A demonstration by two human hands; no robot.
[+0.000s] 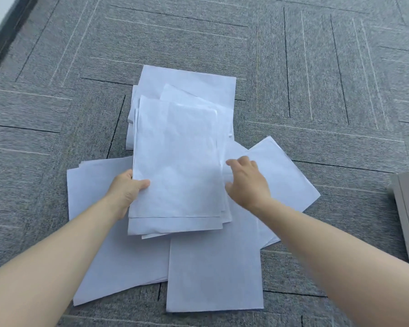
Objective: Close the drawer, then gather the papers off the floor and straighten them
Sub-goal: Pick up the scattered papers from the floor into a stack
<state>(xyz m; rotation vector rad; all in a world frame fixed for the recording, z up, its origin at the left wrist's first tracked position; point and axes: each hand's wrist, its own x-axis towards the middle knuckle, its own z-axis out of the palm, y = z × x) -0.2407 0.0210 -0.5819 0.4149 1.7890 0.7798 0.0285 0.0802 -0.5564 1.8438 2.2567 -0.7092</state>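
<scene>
Papers (pixel 175 161) lie spread on the grey carpet (pixel 316 90), thin, light and slippery, so I judge a pinch at the edges safest: the left hand (pixel 125 192) grips the top bundle, the right hand (pixel 247 182) hovers half-open beside it.

Even, soft daylight filled the scene, leaving only faint shadows under the papers (pixel 180 161). The right hand (pixel 247 182) was slightly motion-blurred, and the carpet (pixel 316 79) lines bowed toward the edges.
</scene>
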